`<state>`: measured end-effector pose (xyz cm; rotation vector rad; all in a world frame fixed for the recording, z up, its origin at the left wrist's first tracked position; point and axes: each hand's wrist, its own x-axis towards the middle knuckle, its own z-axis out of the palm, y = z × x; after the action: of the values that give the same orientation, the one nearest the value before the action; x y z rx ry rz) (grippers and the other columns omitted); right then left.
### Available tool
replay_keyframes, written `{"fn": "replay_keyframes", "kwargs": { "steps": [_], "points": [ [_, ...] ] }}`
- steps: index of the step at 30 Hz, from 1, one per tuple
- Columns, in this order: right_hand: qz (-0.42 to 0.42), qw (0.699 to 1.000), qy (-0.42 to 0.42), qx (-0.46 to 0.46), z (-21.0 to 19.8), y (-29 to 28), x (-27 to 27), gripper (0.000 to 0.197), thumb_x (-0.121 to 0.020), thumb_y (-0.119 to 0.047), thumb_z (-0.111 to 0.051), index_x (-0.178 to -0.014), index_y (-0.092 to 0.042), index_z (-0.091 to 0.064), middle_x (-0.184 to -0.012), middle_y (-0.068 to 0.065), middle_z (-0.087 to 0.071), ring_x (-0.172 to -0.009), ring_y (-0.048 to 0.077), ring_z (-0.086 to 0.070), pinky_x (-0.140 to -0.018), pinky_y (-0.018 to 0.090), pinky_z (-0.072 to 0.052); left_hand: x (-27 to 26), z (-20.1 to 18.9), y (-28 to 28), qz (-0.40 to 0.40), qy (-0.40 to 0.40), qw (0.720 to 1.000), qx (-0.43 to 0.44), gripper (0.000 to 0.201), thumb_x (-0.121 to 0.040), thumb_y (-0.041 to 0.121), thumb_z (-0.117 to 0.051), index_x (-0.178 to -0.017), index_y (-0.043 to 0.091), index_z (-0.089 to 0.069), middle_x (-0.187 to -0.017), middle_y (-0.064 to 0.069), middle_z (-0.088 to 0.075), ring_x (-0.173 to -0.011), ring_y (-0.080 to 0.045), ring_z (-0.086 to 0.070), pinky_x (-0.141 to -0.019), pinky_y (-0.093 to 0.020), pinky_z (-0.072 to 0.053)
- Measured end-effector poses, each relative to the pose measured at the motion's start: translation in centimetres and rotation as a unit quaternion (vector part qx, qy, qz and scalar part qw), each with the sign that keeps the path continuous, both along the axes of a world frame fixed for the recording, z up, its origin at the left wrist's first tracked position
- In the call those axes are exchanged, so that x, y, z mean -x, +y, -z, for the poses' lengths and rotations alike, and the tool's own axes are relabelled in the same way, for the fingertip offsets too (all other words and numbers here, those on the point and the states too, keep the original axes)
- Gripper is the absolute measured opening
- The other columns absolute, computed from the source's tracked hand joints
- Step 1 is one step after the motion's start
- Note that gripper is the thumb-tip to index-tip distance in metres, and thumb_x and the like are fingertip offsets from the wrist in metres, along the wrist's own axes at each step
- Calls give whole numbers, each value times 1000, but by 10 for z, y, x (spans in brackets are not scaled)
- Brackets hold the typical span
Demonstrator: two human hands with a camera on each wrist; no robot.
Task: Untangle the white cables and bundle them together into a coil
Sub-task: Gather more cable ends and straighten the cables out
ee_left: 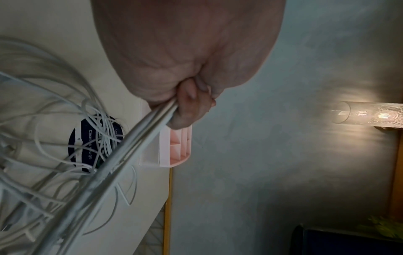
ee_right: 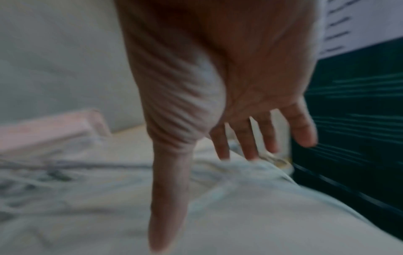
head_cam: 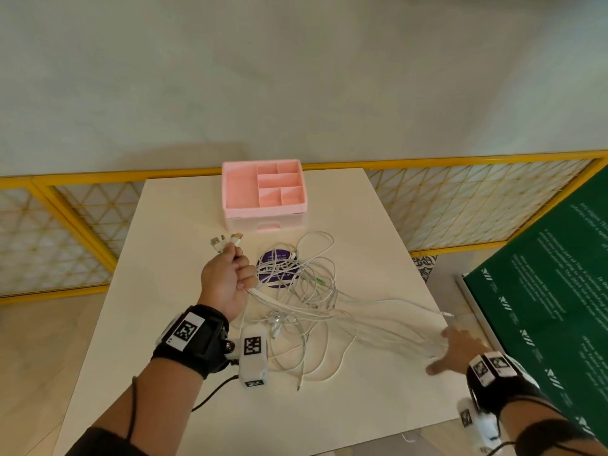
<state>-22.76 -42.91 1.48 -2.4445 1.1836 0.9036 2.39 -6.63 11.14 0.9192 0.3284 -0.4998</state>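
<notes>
Our left hand (head_cam: 227, 281) is a closed fist around a bunch of the white cables (head_cam: 306, 301), close to their plugs (head_cam: 225, 242), which poke out over the top of the fist. Our right hand (head_cam: 455, 352) is flat and open near the right edge of the table (head_cam: 171, 225), with its fingers (ee_right: 303, 127) spread over the long strands that stretch across to it; the wrist view is too blurry to tell if they press down on them. The rest of the cables lie on the table between our hands in a loose, loopy mess, partly on top of a round purple sticker (head_cam: 278, 268). We think these cables are light, thin, soft and bendy, so they will flop and catch on each other, and a hard tug could pull a knot tight. They look smooth, so they may slip through a loose grip. We think the best place to hold them is right behind the plugs, where our left hand has them, while the other hand slides along one strand at a time. On the sticker we can read "Clean" and "go" in the left wrist view; the other words are hidden by cables. The green board (head_cam: 543, 307) on the right has white writing, too small to read. A pink box (head_cam: 230, 185) sits at the far end of the table.
</notes>
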Motion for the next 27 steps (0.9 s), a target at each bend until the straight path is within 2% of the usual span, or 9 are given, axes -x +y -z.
{"fn": "replay_keyframes", "kwargs": {
  "steps": [2,4,7,9,11,13,17,21,27],
  "points": [
    [-64,998,-17,5,-36,22,-33,112,-55,-61,-87,-146,-23,-35,-149,4,-42,-137,32,-39,-109,51,-39,3,0,-4,-2,-1,1000,6,38,-109,31,-36,-75,16,-46,-50,8,-33,-37,-5,-24,-34,-18,-20],
    [-118,984,-125,-48,-66,52,-65,101,-62,-58,-86,-145,-27,-38,-144,-3,-45,-130,21,-47,-106,39,-41,9,1,-10,1,-3,1000,14,38,-109,31,-37,-76,15,-46,-52,7,-32,-39,-6,-25,-35,-19,-22],
    [-165,909,-320,-209,-102,124,-102,84,-69,-51,-86,-140,-34,-45,-132,-12,-55,-116,6,-54,-101,27,-45,21,4,-22,33,-10,999,32,35,-108,29,-38,-78,14,-48,-54,5,-34,-43,-8,-29,-39,-20,-29],
    [-220,878,-347,-246,-106,169,-121,72,-76,-52,-80,-137,-31,-48,-119,-10,-61,-106,5,-58,-95,27,-49,28,4,-27,67,-18,997,40,32,-108,28,-39,-81,13,-49,-58,3,-38,-47,-10,-35,-44,-23,-36],
    [-241,863,-350,-275,-96,202,-133,42,-91,-47,-66,-122,-22,-53,-93,-6,-65,-79,8,-61,-76,30,-53,32,2,-28,86,-30,995,31,31,-107,27,-40,-84,12,-51,-63,0,-44,-52,-13,-43,-51,-28,-42],
    [-239,854,-367,-281,-81,218,-135,29,-101,-42,-50,-105,-14,-57,-81,-2,-63,-68,13,-58,-71,38,-52,29,-1,-22,79,-39,996,19,30,-107,26,-41,-85,11,-52,-67,-2,-50,-57,-16,-49,-58,-32,-46],
    [-284,876,-331,-206,-48,199,-116,43,-104,-50,-36,-86,-15,-52,-77,4,-60,-74,23,-58,-74,41,-46,10,4,7,26,0,999,39,33,-107,28,-40,-80,14,-51,-65,2,-45,-54,-14,-42,-64,-31,-42],
    [-293,905,-272,-146,-23,151,-93,43,-100,-59,-36,-78,-24,-44,-69,-7,-50,-74,21,-53,-74,39,-44,6,15,22,36,8,999,15,35,-107,30,-39,-80,14,-54,-51,8,-34,-42,-7,-30,-48,-23,-33],
    [-195,959,-205,-17,4,68,-46,41,-97,-56,-47,-70,-26,-50,-70,-7,-56,-72,18,-55,-73,37,-48,8,25,23,59,3,998,-33,33,-107,31,-43,-79,16,-52,-49,9,-27,-39,-6,-24,-38,-20,-26]
  ]
}}
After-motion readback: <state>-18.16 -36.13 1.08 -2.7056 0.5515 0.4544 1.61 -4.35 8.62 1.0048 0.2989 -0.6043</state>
